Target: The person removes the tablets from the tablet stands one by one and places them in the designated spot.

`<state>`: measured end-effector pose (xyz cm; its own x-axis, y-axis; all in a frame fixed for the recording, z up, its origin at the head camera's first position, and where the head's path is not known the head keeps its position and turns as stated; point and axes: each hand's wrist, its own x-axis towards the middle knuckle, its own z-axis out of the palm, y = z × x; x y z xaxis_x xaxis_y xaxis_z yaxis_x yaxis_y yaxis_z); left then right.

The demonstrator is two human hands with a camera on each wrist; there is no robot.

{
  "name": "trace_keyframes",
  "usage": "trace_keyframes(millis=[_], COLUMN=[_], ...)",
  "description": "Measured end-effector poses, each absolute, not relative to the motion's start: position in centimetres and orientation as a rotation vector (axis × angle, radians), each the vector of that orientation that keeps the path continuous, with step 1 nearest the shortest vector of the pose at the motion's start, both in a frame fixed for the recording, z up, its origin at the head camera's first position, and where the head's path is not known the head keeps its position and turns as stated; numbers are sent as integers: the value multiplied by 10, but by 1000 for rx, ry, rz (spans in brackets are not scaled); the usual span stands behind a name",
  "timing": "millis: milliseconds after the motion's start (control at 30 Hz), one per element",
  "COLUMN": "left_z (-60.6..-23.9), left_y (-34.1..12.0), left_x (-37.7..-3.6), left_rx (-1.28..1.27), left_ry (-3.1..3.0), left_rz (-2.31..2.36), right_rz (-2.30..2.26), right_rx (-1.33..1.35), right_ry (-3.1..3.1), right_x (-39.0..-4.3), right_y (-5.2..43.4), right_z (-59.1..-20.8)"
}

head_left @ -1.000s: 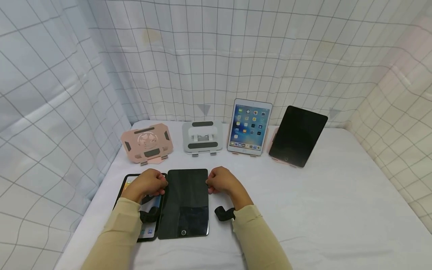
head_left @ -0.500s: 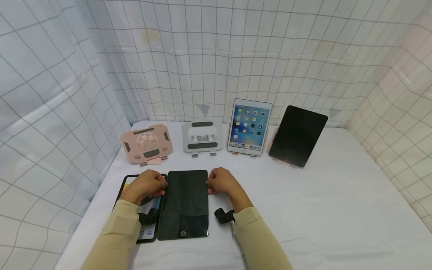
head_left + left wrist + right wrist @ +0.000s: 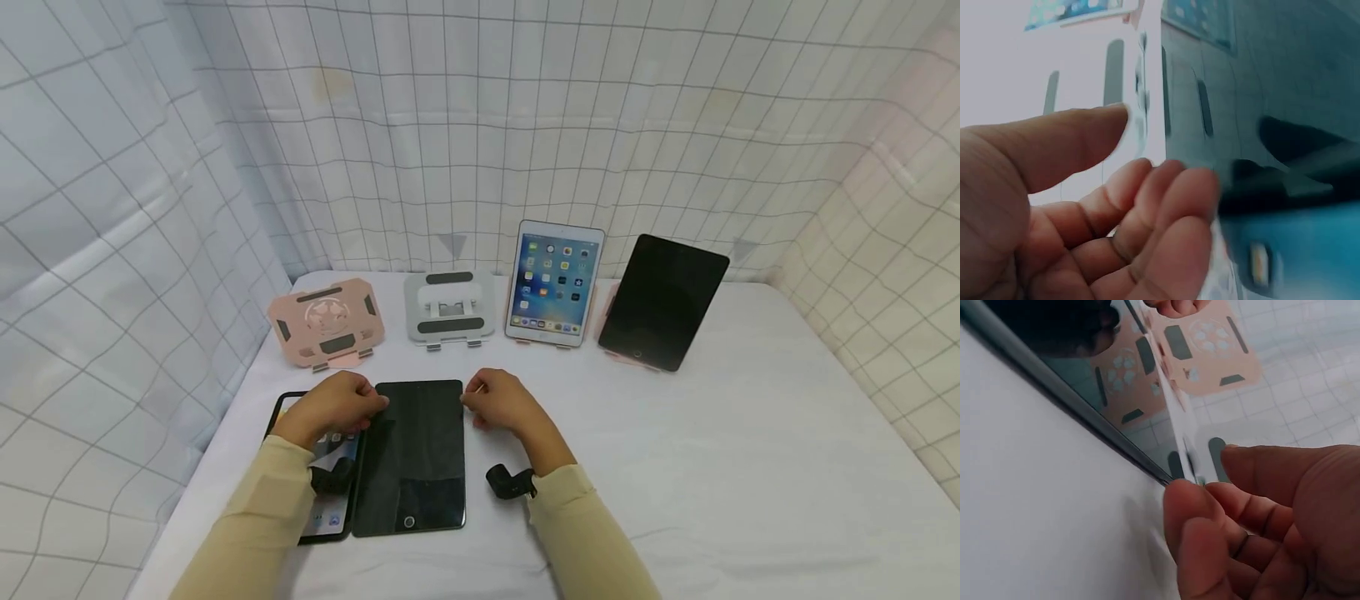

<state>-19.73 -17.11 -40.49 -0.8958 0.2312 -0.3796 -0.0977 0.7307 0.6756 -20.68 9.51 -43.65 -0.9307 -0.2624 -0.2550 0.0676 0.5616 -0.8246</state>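
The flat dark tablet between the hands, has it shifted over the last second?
Barely. The flat dark tablet lies in much the same spot before the grey stand; the small drift matches the whole view's shift.

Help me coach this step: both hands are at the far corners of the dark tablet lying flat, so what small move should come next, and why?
Probably curl the fingers under the far edge and tip it up. The left hand and right hand sit at the top corners of the dark tablet, which lies flat on the table; the grey stand behind it stands free.
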Motion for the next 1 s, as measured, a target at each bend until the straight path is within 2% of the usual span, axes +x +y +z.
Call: trace_keyframes(millis=[467, 1000], left_z=[-399, -380], left_y=[-116, -74], left_x=[-243, -292], left_rx=[256, 179], left_ry=[2188, 2121], left_rz=[1409, 1445], right_rz=[-1498, -1544], right_rx=[-31, 38], right_ry=[2622, 2717], right_x=[-223, -245], right_y=[148, 220], right_z=[-424, -402])
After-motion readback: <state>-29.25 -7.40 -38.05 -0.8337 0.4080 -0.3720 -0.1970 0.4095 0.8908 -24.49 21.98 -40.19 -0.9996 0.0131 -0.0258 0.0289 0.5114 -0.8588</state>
